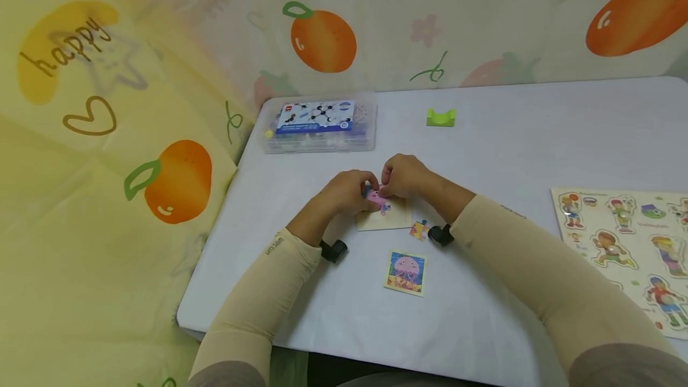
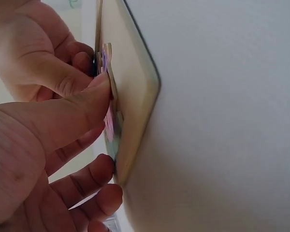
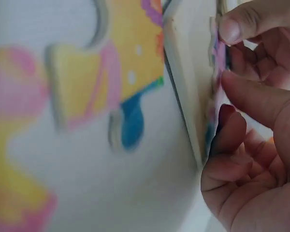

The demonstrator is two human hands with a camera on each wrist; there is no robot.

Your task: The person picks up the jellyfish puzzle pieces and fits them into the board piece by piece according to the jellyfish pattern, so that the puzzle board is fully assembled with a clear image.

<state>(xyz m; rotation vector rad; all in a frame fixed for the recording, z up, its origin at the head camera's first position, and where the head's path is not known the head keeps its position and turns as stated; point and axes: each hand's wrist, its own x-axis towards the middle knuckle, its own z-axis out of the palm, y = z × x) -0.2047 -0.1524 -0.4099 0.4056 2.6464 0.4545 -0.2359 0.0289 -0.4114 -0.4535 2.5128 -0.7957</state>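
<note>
My left hand (image 1: 346,192) and right hand (image 1: 409,178) meet over a small pale wooden puzzle board (image 1: 399,215). Between them, pink jellyfish jigsaw pieces (image 1: 378,197) lie on its left part. The left thumb (image 2: 94,99) is on a piece's near edge, with the fingers curled round toward the board's far side. My right thumb and curled index finger pinch at the pieces' upper right, and the fingers partly hide them. A yellow-orange jigsaw piece (image 1: 419,230) lies loose beside the board, below the right wrist. Nearer me is a square jellyfish picture card (image 1: 405,272).
A clear plastic case (image 1: 322,143) with a printed booklet stands at the back left. Behind the hands sits a lime-green notched block (image 1: 441,117). A large board of sports figures (image 1: 586,243) lies at the right. A patterned curtain borders the table's back and left.
</note>
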